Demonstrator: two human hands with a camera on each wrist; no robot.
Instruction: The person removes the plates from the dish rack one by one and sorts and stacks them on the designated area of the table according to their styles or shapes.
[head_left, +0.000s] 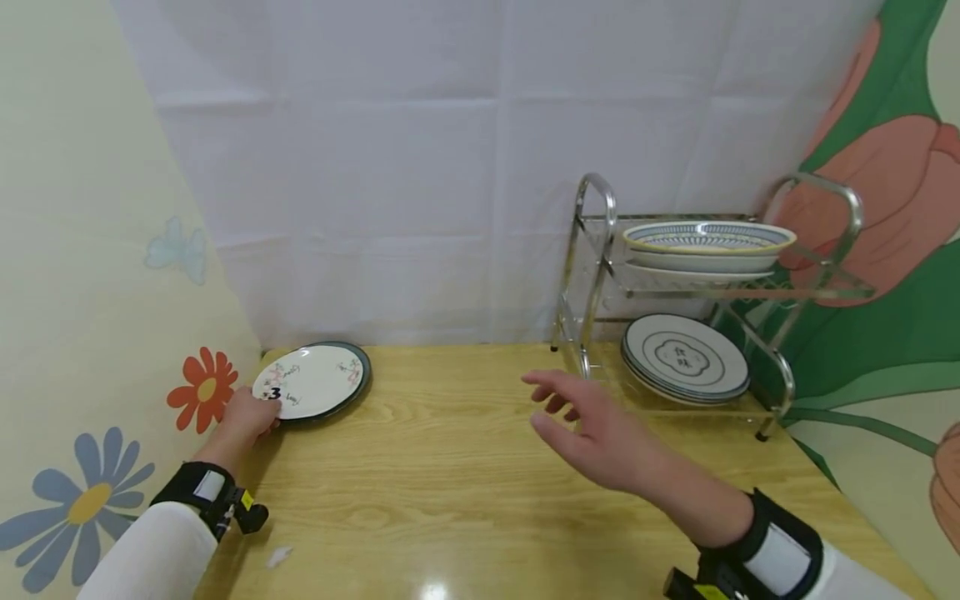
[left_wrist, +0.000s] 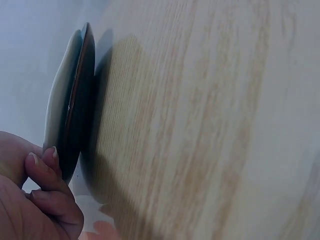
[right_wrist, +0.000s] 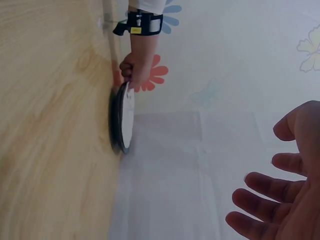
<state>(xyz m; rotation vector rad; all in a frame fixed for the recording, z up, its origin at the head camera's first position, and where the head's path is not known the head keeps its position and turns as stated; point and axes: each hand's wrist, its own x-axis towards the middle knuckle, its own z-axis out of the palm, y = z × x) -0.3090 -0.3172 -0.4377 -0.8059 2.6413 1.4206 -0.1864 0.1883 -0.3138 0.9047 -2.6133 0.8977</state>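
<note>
Head view: scene is lit brightly and evenly, apparently from above. Glare is thrown back off the tabletop [head_left: 450,467] at the bottom edge; small highlights are picked up on the patterned dish [head_left: 708,239] and metal rack [head_left: 750,293]. Soft shadows are cast on the wood below the right hand [head_left: 592,429] and beside the left sleeve [head_left: 153,554]. Wide-angle stretch is seen toward the frame edges. Left wrist: blue cast, wood washed out to the right, dark shadow cast alongside the plates [left_wrist: 80,105]. Right wrist: rendered dimmer, fine detail softened, near hand left dark against the pale backdrop [right_wrist: 170,175].
</note>
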